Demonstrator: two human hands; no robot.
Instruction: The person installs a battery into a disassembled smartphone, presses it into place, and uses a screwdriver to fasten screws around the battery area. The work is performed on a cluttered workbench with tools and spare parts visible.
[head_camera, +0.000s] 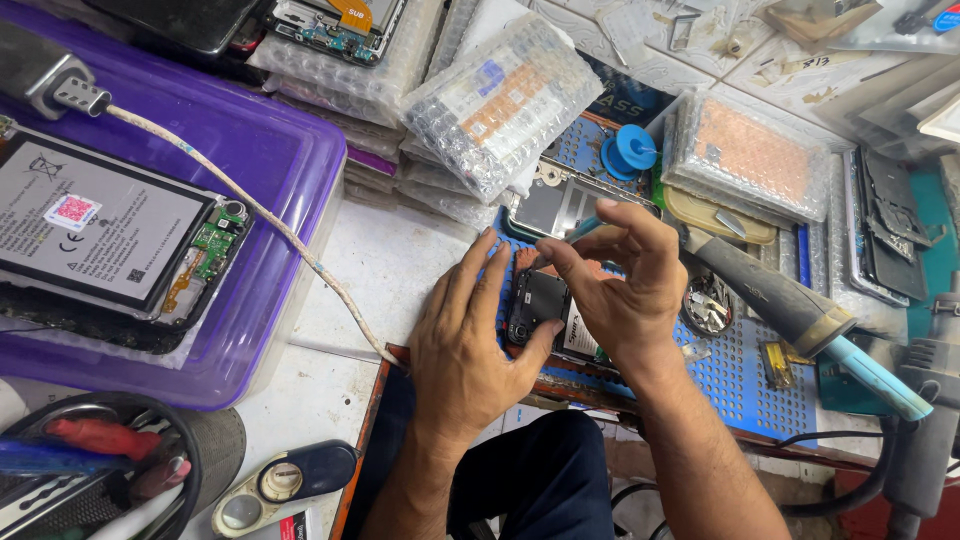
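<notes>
1. Our desk (400, 270) is white, crowded w/ parts; a blue perforated mat (740, 375) lies on it.
2. Opened phone (540, 305) sits on the mat, partly hidden under both hands.
3. Left hand (465, 345) lies flat, fingers spread, thumb pressing the phone.
4. Right hand (625, 290) pinches a thin blue-tipped tool (585, 228); tip hidden.
5. Purple plastic bin (270, 170), bubble-wrap packs (500, 100) nearby.

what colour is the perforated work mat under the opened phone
Blue. The perforated mat under the opened phone shows best in the head view, the only one.
</notes>
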